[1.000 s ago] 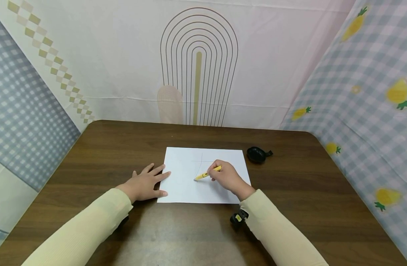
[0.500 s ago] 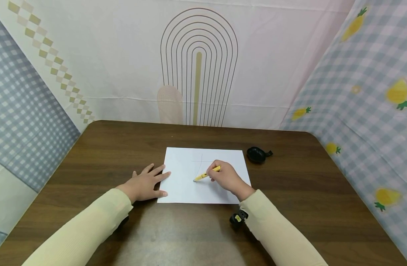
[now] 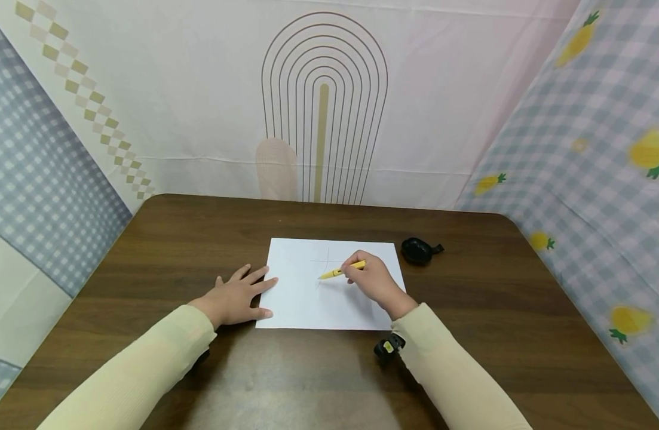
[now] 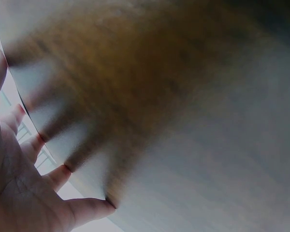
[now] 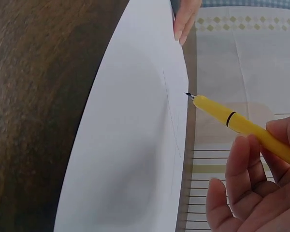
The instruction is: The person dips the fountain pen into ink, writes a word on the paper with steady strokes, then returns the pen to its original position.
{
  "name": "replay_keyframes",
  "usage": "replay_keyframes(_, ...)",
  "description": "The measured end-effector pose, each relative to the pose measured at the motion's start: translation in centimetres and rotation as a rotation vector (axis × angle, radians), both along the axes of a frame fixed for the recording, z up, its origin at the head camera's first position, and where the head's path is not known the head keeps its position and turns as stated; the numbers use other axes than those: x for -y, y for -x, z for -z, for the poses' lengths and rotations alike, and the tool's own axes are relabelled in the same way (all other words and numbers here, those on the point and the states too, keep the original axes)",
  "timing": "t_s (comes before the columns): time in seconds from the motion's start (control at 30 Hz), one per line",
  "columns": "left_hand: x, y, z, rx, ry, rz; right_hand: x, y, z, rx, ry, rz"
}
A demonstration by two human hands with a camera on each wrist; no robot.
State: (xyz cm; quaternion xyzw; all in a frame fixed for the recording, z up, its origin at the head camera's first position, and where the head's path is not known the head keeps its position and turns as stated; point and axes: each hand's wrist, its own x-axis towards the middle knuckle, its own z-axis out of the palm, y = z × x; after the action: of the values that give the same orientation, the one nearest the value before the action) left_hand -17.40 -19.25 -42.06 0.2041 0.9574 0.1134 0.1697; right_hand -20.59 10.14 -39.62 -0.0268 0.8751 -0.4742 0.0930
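A white sheet of paper [image 3: 302, 310] lies on the brown wooden table, bearing a thin cross and a slanting curved line [image 5: 170, 113]. My left hand [image 3: 234, 300] rests with fingers spread over the sheet's left edge; the left wrist view shows its fingertips [image 4: 62, 174] against the table and paper. Between thumb and fingers my right hand [image 3: 374, 279] pinches a yellow pen [image 3: 336, 272] with a black ring and a dark pointed tip. That tip is near the lower part of the slanting line, and in the right wrist view it appears raised off the paper.
A small black oval object with a short tab [image 3: 417, 251] lies just right of the sheet's upper corner. Behind the wooden table [image 3: 200, 233] hangs a white patterned cloth [image 3: 200, 89], with blue checked cloth [image 3: 576, 179] at the sides.
The right hand has moved up and slightly right, lifting the pen from the lower end of the slanting line. The left hand stays on the sheet's edge.
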Motion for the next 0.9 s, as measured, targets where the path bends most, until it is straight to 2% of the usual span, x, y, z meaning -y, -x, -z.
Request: replay_keyframes(0.9, 0.0, 0.1, 0.0, 0.002, 0.007, 0.004, -1.0, 1.4, 0.2, -0.014, -0.023, 0.043)
